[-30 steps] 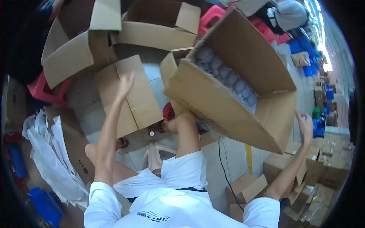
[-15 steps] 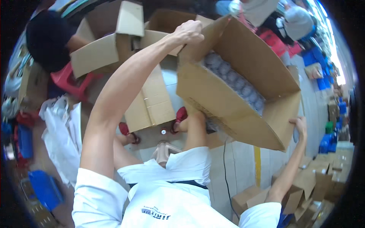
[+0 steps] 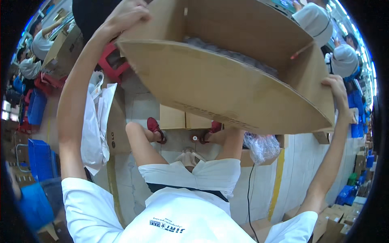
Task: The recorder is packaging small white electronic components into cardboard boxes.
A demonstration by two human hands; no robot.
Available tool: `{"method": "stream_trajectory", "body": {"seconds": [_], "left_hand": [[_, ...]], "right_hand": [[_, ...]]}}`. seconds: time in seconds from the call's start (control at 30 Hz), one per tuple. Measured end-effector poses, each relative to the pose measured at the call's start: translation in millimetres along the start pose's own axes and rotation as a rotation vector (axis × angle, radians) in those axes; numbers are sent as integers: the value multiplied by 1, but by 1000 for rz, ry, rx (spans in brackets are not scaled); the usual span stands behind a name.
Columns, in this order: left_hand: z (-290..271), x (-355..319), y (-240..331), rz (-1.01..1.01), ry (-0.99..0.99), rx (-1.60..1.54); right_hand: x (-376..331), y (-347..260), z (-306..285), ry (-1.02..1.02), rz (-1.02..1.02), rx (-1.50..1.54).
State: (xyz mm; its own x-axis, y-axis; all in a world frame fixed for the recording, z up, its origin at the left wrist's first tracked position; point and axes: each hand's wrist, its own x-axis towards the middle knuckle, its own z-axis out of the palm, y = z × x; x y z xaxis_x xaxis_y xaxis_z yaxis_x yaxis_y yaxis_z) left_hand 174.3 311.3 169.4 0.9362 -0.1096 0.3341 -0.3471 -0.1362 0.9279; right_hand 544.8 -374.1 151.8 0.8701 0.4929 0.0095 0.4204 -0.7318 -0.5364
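A large open cardboard box (image 3: 227, 91) is held up in front of me, its near wall facing me and its opening toward the top. My left hand (image 3: 129, 18) is closed on the box's upper left corner. At the other end, my right hand (image 3: 337, 89) grips the right wall, fingers curled over its side. Inside lies a layer of clear, bumpy plastic packing (image 3: 235, 56), partly hidden by the near wall. What is under that layer cannot be seen.
Below the box, a brown cardboard piece (image 3: 173, 116) lies between my feet. Right of my knee, clear plastic wrap (image 3: 261, 148) sits in another carton. White plastic bags (image 3: 96, 125), a red stool (image 3: 111, 65) and a blue crate (image 3: 40, 160) are left. A black cable (image 3: 249, 198) crosses the floor.
The box has swung from a steep tilt to nearly crosswise before me. My left hand moved left with its corner, and my right hand rose to the right. Less of the plastic packing shows.
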Motion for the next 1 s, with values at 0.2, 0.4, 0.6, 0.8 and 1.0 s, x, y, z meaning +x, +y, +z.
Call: {"method": "stream_trajectory", "body": {"seconds": [0.2,0.4,0.6,0.8,1.0], "left_hand": [[-9,-123,27,-418,514,987],[10,-186,-32,-507,626,1009],[6,-240,-176,-576,703,1099],[41,-234,-211,-705,722,958],[46,-232,-203,-872,718,990]], "right_hand": [[34,-232,150,-109,-128,40],[39,-269,247,-169,-147,43],[38,-287,332,-195,-100,59],[63,-203,359,-222,33,48],[64,-188,366,-245,108,-31]]}}
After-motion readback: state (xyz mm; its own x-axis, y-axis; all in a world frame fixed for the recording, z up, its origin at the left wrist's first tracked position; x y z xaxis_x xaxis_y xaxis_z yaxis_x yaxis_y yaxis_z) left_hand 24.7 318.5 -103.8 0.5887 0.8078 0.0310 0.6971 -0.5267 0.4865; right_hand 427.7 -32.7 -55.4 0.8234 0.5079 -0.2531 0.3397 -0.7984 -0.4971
